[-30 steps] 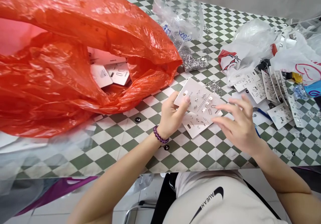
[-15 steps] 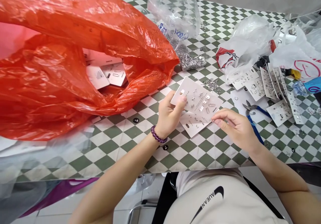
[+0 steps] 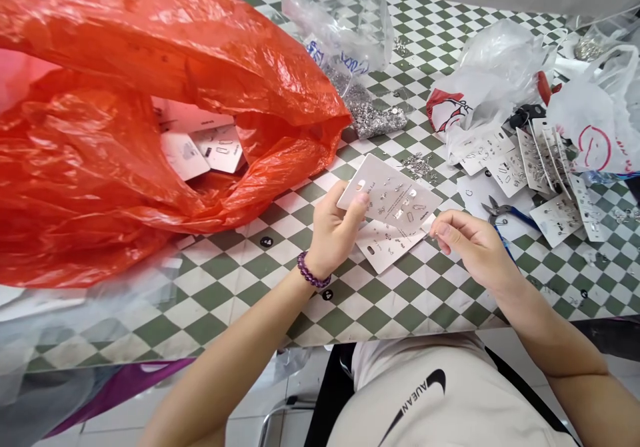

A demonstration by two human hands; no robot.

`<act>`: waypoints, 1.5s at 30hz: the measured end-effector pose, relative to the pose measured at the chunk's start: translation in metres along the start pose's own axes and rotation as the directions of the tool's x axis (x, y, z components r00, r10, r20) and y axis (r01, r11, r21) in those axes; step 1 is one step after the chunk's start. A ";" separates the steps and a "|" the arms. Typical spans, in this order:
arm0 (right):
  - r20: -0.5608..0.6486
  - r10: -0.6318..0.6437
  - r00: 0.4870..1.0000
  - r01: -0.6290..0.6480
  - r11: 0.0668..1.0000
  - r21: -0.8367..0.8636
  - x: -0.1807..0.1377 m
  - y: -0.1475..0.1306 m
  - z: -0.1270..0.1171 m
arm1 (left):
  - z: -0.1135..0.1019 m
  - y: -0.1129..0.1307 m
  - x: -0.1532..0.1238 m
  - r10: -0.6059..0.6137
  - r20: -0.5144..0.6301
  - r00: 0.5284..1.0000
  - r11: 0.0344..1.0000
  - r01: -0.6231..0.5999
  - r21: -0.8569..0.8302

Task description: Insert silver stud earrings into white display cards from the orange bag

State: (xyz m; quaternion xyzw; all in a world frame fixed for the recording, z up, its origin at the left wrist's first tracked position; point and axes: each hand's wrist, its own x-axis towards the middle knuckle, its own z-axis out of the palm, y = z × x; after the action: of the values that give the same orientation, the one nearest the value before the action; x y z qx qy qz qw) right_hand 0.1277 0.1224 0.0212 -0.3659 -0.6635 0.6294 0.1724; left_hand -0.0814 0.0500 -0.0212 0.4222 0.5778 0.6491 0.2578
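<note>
My left hand (image 3: 335, 230) grips a white earring card (image 3: 390, 190) by its left end, thumb on top and fingers beneath. Several small earrings are fixed to the card's face. A second earring card (image 3: 383, 247) lies on the table, partly under the held one. Just off the card's right corner, my right hand (image 3: 465, 240) is closed in a pinch; whatever sits between thumb and forefinger is too small to name. Behind the held card is a little heap of loose metal pieces (image 3: 419, 165).
A large red plastic bag (image 3: 280, 100) with cards inside takes up the left. Clear bags (image 3: 377, 123) of silvery parts lie behind. To the right are blue-handled pliers (image 3: 520, 217), several filled earring cards (image 3: 555, 220) and white plastic bags (image 3: 595, 120) on the checkered tablecloth (image 3: 230, 300).
My right hand has drawn slightly right, away from the card's lower edge, its fingertips still pinched. My left hand keeps holding the card. The view has shifted a little.
</note>
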 end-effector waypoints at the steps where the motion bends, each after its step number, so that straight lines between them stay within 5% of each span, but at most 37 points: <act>1: -0.001 -0.003 1.000 0.003 0.999 -0.036 0.000 -0.001 -0.001 | 0.000 0.000 0.000 -0.001 0.003 1.000 1.000 0.001 0.003; 8: 0.044 -0.039 0.998 0.043 0.996 -0.079 0.000 -0.005 -0.001 | 0.000 0.002 0.001 -0.012 -0.001 1.000 0.999 0.012 0.032; 12: -0.073 -0.187 0.980 0.168 0.963 -0.209 0.004 0.000 0.008 | 0.001 0.006 0.000 -0.013 -0.008 1.000 0.997 0.014 0.080; 17: -0.065 -0.599 0.798 0.481 0.697 -0.532 0.011 0.008 0.021 | 0.002 0.015 -0.002 -0.040 0.015 0.999 0.996 0.039 0.084; 20: -0.011 -0.717 0.697 0.533 0.529 -0.660 0.014 0.013 0.024 | 0.001 0.017 -0.004 -0.049 0.034 0.998 0.996 0.047 0.075; 23: -0.007 -0.708 0.706 0.510 0.515 -0.689 0.016 0.015 0.024 | 0.001 0.017 -0.006 -0.022 0.045 0.999 0.993 0.016 0.113; 30: -0.081 -0.625 0.776 0.452 0.641 -0.620 0.015 0.015 0.023 | 0.001 0.019 -0.007 -0.040 0.049 0.998 0.994 0.035 0.106; 45: -0.081 -0.699 0.710 0.456 0.545 -0.703 0.018 0.020 0.025 | 0.002 0.022 -0.004 -0.086 0.075 0.993 0.993 0.080 0.086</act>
State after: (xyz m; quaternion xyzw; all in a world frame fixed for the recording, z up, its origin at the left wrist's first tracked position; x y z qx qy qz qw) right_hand 0.1042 0.1160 -0.0056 -0.2633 -0.8759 0.1936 0.3548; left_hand -0.0736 0.0432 -0.0007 0.4333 0.6107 0.5963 0.2893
